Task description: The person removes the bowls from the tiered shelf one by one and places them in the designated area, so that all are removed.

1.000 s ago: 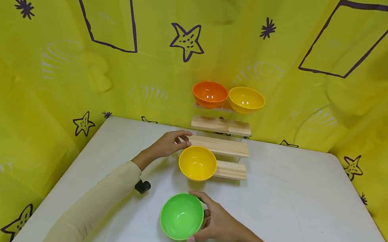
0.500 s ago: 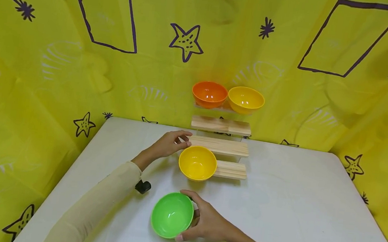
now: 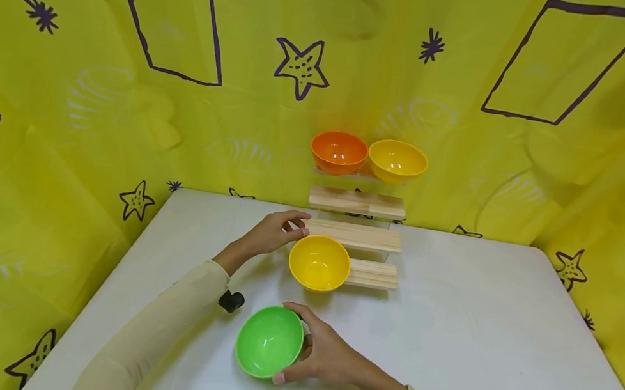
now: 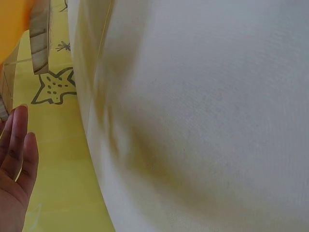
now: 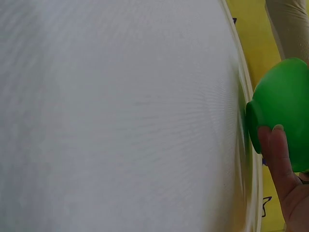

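Hands [image 3: 269,232] apart, green bowl [image 3: 269,342] in right [image 3: 323,354]

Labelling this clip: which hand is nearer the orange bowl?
Left. The left hand is below and left of the orange bowl; the right hand, farther below it, grips the green bowl.

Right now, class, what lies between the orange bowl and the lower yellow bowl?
In the head view, below the slat under the orange bowl, two more wooden slats show above the lower yellow bowl.
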A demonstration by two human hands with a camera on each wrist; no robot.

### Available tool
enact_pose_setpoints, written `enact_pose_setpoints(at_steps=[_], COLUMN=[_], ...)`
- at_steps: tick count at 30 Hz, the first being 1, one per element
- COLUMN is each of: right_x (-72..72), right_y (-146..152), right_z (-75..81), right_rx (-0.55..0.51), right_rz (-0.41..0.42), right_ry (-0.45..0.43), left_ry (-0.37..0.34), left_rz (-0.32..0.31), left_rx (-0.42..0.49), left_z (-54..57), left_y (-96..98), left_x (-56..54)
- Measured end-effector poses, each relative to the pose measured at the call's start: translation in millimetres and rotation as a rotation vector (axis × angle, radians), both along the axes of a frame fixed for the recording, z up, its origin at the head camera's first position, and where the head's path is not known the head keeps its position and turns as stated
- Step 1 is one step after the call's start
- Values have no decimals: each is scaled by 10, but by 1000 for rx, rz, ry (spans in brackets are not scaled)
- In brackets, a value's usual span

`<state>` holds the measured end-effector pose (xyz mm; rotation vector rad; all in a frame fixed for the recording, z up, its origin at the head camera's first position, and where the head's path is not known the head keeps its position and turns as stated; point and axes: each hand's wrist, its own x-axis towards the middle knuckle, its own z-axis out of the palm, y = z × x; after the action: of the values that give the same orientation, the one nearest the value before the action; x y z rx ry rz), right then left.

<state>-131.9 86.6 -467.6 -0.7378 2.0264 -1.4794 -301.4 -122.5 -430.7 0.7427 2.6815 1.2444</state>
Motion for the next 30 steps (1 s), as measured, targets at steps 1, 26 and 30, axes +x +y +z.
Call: enact_pose_setpoints(at_steps=[1,26,30], right_x=[-1,11,14], right_y=[-3,91,110], right_z=[-2,0,-1], right_rx=[4,117,121], right_rz=[-2,2,15], right_ry=[4,107,82], left_ry=[0,-3,-6], left_rz=[1,11,13], left_rx=[0,1,4], left_z=[2,18,7], left_y=[0,28,29], left_x=[1,26,31])
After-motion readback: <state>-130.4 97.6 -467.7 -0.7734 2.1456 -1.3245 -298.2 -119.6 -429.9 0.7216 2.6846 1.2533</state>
